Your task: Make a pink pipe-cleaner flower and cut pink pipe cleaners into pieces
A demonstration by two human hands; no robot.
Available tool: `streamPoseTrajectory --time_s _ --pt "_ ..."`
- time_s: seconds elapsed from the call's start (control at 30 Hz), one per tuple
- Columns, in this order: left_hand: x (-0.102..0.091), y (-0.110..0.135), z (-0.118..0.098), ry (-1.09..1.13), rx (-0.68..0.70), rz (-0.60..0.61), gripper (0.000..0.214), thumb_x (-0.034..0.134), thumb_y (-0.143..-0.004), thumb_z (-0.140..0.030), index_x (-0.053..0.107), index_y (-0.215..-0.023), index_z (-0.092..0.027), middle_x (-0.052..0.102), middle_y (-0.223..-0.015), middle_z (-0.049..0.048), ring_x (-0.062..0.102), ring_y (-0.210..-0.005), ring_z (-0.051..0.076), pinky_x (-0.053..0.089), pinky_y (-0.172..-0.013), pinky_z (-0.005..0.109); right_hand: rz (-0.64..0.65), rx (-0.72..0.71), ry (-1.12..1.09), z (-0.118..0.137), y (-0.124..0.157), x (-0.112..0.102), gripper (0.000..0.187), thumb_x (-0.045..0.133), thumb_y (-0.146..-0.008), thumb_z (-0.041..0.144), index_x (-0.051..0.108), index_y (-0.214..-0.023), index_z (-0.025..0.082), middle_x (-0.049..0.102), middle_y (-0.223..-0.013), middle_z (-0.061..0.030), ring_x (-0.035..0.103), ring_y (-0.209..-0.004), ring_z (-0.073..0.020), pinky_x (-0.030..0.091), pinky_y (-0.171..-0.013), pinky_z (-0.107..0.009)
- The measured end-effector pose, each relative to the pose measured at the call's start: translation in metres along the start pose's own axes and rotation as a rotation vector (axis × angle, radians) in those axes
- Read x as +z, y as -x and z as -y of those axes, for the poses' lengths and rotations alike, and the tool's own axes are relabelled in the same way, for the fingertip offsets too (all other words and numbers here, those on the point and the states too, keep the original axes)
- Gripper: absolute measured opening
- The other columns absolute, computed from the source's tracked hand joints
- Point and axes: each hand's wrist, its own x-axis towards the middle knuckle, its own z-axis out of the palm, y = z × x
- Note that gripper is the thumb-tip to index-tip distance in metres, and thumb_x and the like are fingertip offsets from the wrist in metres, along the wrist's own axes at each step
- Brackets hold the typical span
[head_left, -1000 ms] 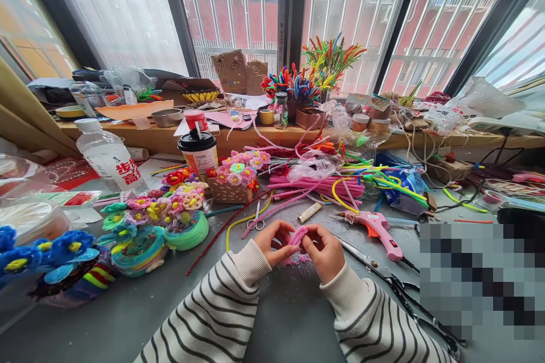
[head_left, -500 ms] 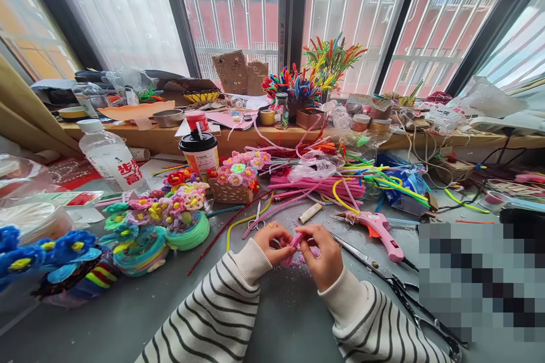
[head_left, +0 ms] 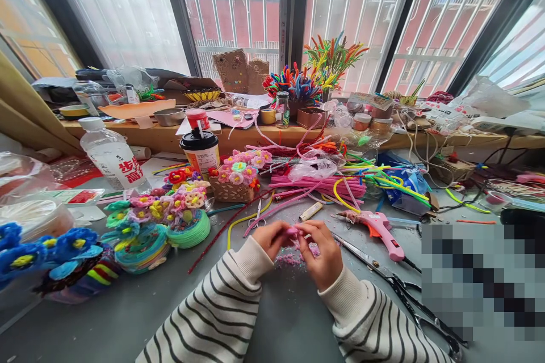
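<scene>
My left hand [head_left: 271, 238] and my right hand [head_left: 320, 252] meet over the grey table [head_left: 128, 317], both in striped sleeves. Their fingertips pinch a small pink fuzzy pipe-cleaner piece [head_left: 292, 231] between them; most of it is hidden by the fingers. Pink fluff scraps [head_left: 289, 259] lie on the table just below the hands. A pink glue gun [head_left: 377, 227] rests to the right of my right hand, and small scissors [head_left: 256, 220] lie just beyond my left hand.
Pipe-cleaner flower baskets [head_left: 170, 218] and blue flowers [head_left: 51, 249] crowd the left. A lidded cup [head_left: 200, 150] and a water bottle [head_left: 111, 156] stand behind them. Loose pipe cleaners [head_left: 332, 184] pile up at centre. Large black scissors [head_left: 404, 292] lie at the right.
The pink piece has been folded smaller and drawn in between the fingertips; both hands have closed tighter together and shifted slightly up the table.
</scene>
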Motion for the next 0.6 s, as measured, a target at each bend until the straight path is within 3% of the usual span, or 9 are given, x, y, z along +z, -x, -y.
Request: streamPoseTrajectory --time_s 0.1,0.17,0.27,0.33,0.47,0.6 --pt "-0.018 -0.006 0.008 -0.313 0.124 -0.431 0.023 0.026 -0.076 -0.024 0.046 -0.082 -0.016 0.058 -0.082 0.0074 0.057 -0.066 0.012 0.044 -0.062 0.025 -0.016 -0.022 0.002 0.003 0.001 -0.002 0.023 0.035 -0.070 0.006 0.050 -0.086 0.014 0.049 -0.081 -0.0080 0.050 -0.071 -0.0144 0.045 -0.057 -0.025" --pt "-0.028 -0.008 0.013 -0.466 0.117 -0.577 0.024 0.024 -0.075 -0.019 0.045 -0.085 -0.016 0.058 -0.084 0.0069 0.056 -0.065 0.011 0.043 -0.063 0.025 0.109 -0.112 0.017 0.007 0.004 -0.003 0.024 0.034 -0.069 0.005 0.050 -0.084 0.015 0.050 -0.080 -0.0070 0.050 -0.071 -0.0139 0.044 -0.061 -0.026" --pt "-0.036 -0.009 0.018 -0.661 0.008 -0.654 0.026 0.027 -0.072 -0.013 0.046 -0.089 -0.014 0.059 -0.076 0.0058 0.053 -0.054 0.013 0.042 -0.055 0.026 0.351 -0.356 0.081 0.019 0.012 0.000 0.021 0.036 -0.068 0.008 0.050 -0.081 0.016 0.053 -0.080 -0.0064 0.050 -0.071 -0.0142 0.043 -0.060 -0.025" --pt "-0.037 -0.008 0.018 -0.742 -0.039 -0.668 0.027 0.028 -0.069 -0.010 0.046 -0.089 -0.013 0.060 -0.074 0.0057 0.053 -0.057 0.015 0.041 -0.058 0.028 0.408 -0.506 0.160 0.030 0.020 0.005 0.016 0.036 -0.068 0.011 0.049 -0.075 0.017 0.054 -0.074 -0.0050 0.049 -0.062 -0.0129 0.041 -0.051 -0.024" --pt "-0.037 -0.007 0.014 -0.829 -0.064 -0.698 0.020 0.036 -0.067 -0.013 0.048 -0.083 -0.014 0.060 -0.070 0.0045 0.053 -0.065 0.017 0.040 -0.065 0.027 0.470 -0.794 0.211 0.049 0.039 0.020 0.014 0.038 -0.075 0.020 0.044 -0.062 0.018 0.047 -0.054 0.0027 0.040 -0.040 -0.0076 0.024 -0.032 -0.020" --pt "-0.040 -0.005 0.003 -0.858 -0.097 -0.846 0.025 0.046 -0.064 -0.025 0.047 -0.087 -0.014 0.058 -0.065 0.0027 0.051 -0.059 0.016 0.040 -0.061 0.026 0.456 -0.810 0.196 0.053 0.055 0.034 0.010 0.040 -0.076 0.019 0.044 -0.067 0.021 0.042 -0.049 0.0056 0.038 -0.037 -0.0060 0.021 -0.031 -0.020"
